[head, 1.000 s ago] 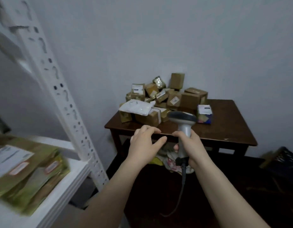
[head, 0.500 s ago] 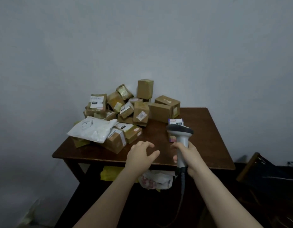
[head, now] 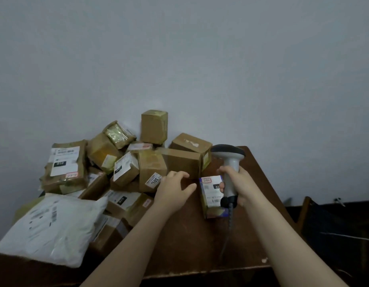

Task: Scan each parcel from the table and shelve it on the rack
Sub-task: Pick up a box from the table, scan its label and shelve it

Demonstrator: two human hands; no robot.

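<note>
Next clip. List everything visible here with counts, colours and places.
Wooden table: one, dark brown, under everything.
Cardboard parcels: roughly a dozen, stacking hides the exact count, brown, piled at the table's back left.
Plastic mailer bag: one, white, front left of the pile.
Small labelled box: one, white and purple, standing alone right of the pile.
Handheld barcode scanner: one, grey with black head, corded, upright at that box's right edge.
Wall: one, pale grey, behind the table.
Left hand: one, open, between pile and small box.
Right hand: one, gripping the scanner's handle.
</note>
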